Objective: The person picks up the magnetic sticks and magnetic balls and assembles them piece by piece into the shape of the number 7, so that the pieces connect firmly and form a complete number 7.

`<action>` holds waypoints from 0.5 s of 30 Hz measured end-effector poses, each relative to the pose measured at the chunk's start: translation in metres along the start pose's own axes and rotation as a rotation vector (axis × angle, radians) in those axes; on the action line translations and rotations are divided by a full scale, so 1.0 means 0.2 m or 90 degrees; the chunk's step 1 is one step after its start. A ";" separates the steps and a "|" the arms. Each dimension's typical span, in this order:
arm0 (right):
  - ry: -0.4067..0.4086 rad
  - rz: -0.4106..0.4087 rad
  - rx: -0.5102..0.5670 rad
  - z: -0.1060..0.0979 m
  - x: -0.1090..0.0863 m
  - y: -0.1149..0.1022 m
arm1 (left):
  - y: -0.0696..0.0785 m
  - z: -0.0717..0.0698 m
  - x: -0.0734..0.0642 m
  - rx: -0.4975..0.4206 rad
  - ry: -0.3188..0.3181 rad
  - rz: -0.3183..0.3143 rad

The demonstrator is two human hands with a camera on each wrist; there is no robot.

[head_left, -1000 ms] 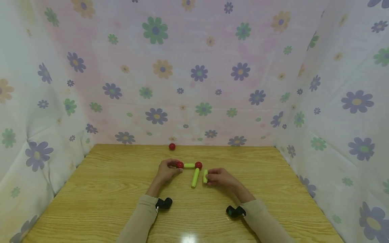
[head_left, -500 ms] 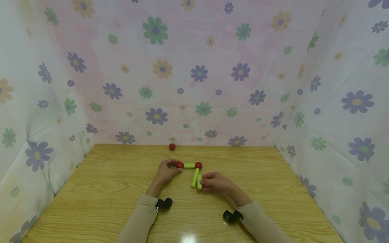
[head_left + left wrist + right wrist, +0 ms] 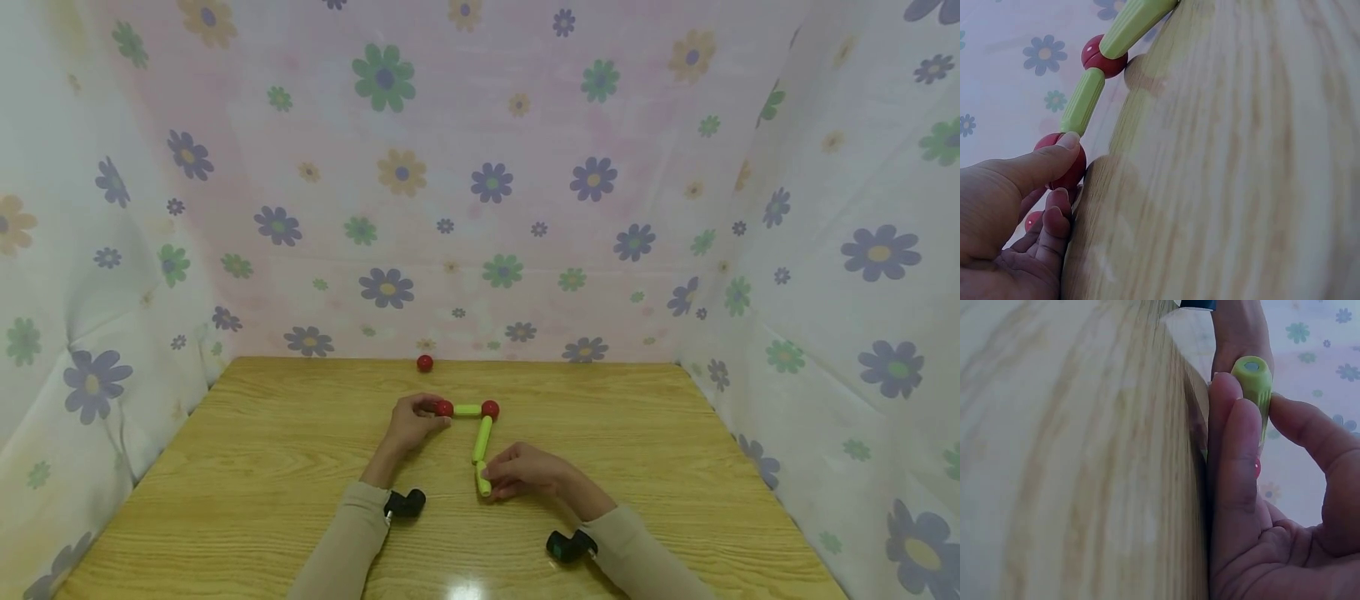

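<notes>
My left hand (image 3: 411,422) pinches a red ball (image 3: 446,408) between thumb and fingers on the wooden table. From that ball a short yellow-green magnetic rod (image 3: 468,410) runs right to a second red ball (image 3: 491,409). A longer yellow-green rod (image 3: 482,439) extends from the second ball toward me. My right hand (image 3: 528,471) pinches another short magnetic rod (image 3: 1252,378), which has a grey disc in its end. Its far end meets, or nearly meets, the longer rod's near end; contact is not certain.
A loose red ball (image 3: 425,363) lies at the table's (image 3: 300,467) back edge. Flower-printed cloth (image 3: 487,300) stands behind the table and along both sides. Black wrist cameras are on both wrists, such as the right one (image 3: 572,547).
My right hand has brought its short rod left and toward me, from beside the longer rod to that rod's near end. My left hand and the joined pieces stay put.
</notes>
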State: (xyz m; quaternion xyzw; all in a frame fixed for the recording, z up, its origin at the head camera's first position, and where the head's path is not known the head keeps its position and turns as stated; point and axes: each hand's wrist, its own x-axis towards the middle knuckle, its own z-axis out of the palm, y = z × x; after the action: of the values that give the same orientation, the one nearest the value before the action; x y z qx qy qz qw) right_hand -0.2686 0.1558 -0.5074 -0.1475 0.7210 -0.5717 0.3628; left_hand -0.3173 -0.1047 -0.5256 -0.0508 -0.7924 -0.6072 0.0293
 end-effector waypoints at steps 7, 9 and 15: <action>0.010 0.014 -0.002 0.02 0.00 -0.01 | 0.00 0.01 0.00 0.002 0.004 0.006; 0.015 0.017 -0.005 0.03 0.01 -0.02 | 0.00 0.01 0.00 0.006 0.006 0.004; 0.045 0.029 -0.006 0.04 0.02 -0.02 | 0.00 0.01 0.01 0.015 0.009 -0.004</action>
State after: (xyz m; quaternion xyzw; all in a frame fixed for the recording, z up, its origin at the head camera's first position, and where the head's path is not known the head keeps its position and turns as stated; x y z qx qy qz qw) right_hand -0.2663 0.1461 -0.5069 -0.1121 0.7392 -0.5650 0.3491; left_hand -0.3184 -0.1032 -0.5260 -0.0436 -0.7995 -0.5981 0.0331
